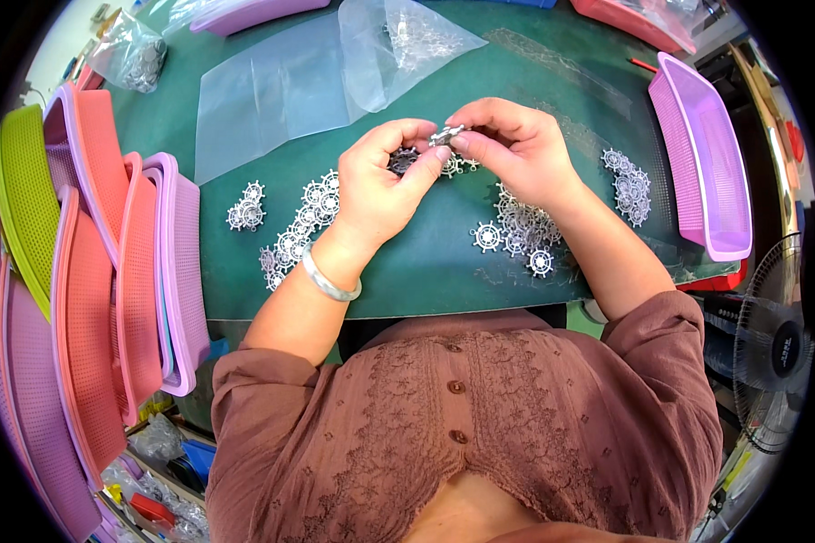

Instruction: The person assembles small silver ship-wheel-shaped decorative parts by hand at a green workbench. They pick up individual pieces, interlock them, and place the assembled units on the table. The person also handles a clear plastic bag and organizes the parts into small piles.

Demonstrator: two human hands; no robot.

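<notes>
My left hand, with a pale bangle on its wrist, is closed around dark ship's-wheel charms; I cannot tell how many. Between thumb and index finger, my right hand pinches a silver ship's-wheel charm. The left thumb tip reaches right up to that charm. Just beneath the fingers, more charms lie on the green table mat, partly hidden. A band of silver wheel charms runs beside my left wrist, and a heap of them lies by my right forearm.
Small charm groups lie at far left and far right. Clear plastic bags spread across the back. Stacked plastic baskets border the left; a purple basket stands right, near a fan.
</notes>
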